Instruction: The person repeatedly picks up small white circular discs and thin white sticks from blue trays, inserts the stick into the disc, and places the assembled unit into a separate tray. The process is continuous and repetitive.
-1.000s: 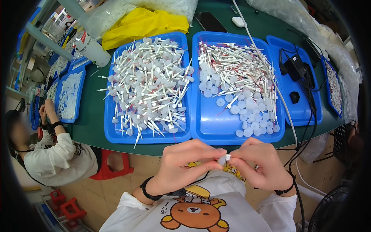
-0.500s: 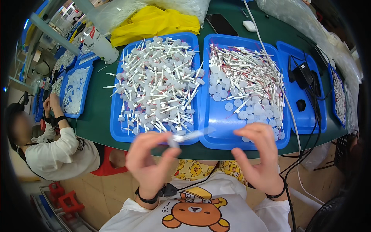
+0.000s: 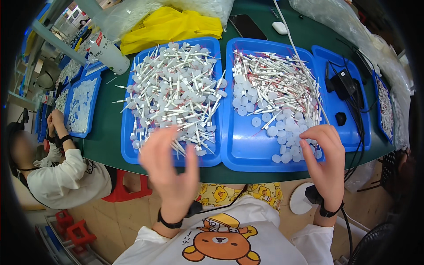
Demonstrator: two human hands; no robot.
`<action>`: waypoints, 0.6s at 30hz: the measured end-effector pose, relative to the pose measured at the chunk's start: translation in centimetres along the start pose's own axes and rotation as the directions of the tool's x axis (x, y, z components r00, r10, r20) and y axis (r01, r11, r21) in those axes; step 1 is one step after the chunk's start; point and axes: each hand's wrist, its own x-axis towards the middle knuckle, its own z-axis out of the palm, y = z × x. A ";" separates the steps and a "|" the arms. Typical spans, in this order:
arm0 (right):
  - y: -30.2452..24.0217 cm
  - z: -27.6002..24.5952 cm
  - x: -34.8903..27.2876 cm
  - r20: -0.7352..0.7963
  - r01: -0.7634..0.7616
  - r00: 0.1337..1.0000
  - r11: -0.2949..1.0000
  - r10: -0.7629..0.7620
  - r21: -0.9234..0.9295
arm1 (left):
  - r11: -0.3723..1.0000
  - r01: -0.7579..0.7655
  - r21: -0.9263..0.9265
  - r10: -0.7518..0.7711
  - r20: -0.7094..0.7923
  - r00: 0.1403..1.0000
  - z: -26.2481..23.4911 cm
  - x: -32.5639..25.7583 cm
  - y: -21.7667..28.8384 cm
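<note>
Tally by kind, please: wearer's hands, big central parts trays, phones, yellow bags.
Wearer's hands: 2 (left hand, right hand)
Central parts trays: 2 (left tray, right tray)
Phone: 1
Yellow bag: 1
Total: 6

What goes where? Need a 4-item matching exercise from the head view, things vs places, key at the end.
Things
1. Left hand
2. Smartphone
3. Right hand
4. Black power adapter

Places
A. In the narrow blue tray
B. Nearest the loose translucent discs
C. At the near side of the wide blue tray heaped with disc-tipped sticks
D. On the green tabletop, beside the white earbud case

Pairs: 1-C, 2-D, 3-B, 4-A
</note>
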 end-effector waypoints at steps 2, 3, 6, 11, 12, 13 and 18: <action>0.0 -0.3 0.6 0.034 0.009 0.999 0.998 -0.011 0.063 | 0.949 -0.135 -0.285 0.199 0.211 0.957 1.0 0.0 2.3; 0.0 -0.3 0.9 0.050 0.008 0.999 0.997 -0.012 0.077 | 0.915 -0.158 -0.371 0.271 0.275 0.923 1.6 0.0 3.5; -0.2 0.1 2.0 0.107 0.046 0.993 0.997 -0.052 0.054 | 0.864 -0.116 -0.489 0.347 0.412 0.842 3.9 -0.4 6.7; 0.9 1.5 4.2 0.284 0.130 0.948 0.990 -0.142 0.059 | 0.870 -0.013 -0.494 0.322 0.548 0.772 7.0 -1.0 9.0; 1.4 1.9 4.8 0.310 0.183 0.932 0.982 -0.188 0.043 | 0.868 0.001 -0.496 0.319 0.559 0.765 7.2 -1.0 9.1; 1.8 2.4 5.2 0.337 0.238 0.912 0.971 -0.234 0.030 | 0.869 0.014 -0.495 0.313 0.572 0.759 7.4 -1.0 9.1; 2.5 3.7 6.4 0.482 0.295 0.844 0.954 -0.235 -0.052 | 0.827 0.104 -0.552 0.301 0.592 0.748 7.3 -0.8 8.7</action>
